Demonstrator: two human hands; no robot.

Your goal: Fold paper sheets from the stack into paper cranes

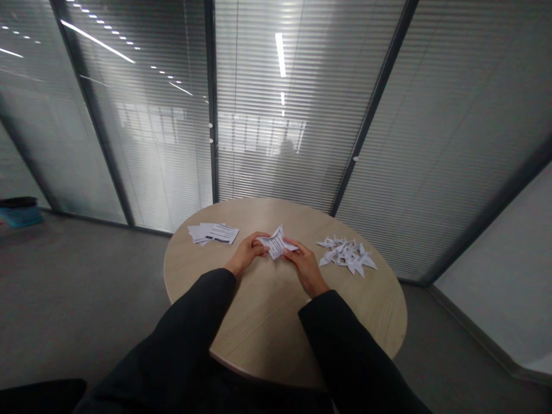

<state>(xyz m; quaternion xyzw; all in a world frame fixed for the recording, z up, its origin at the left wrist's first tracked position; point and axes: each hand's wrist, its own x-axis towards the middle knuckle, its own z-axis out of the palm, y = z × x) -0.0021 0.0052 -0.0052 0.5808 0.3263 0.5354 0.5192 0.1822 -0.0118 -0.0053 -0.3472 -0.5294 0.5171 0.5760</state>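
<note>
Between my two hands is a folded sheet of printed paper (276,242), opened into a shape with several points. My left hand (249,252) pinches its left point between thumb and fingers. On the other side, my right hand (304,264) grips the right point, thumb toward me. To the left on the table lies a loose stack of printed paper sheets (219,233). A pile of folded white paper pieces (345,254) with pointed ends, like small origami cranes, lies to the right.
The round wooden table (259,333) stands close to a glass partition with blinds (276,167). A blue bin (20,213) with a dark rim is on the floor at far left. A white wall (495,276) rises at the right.
</note>
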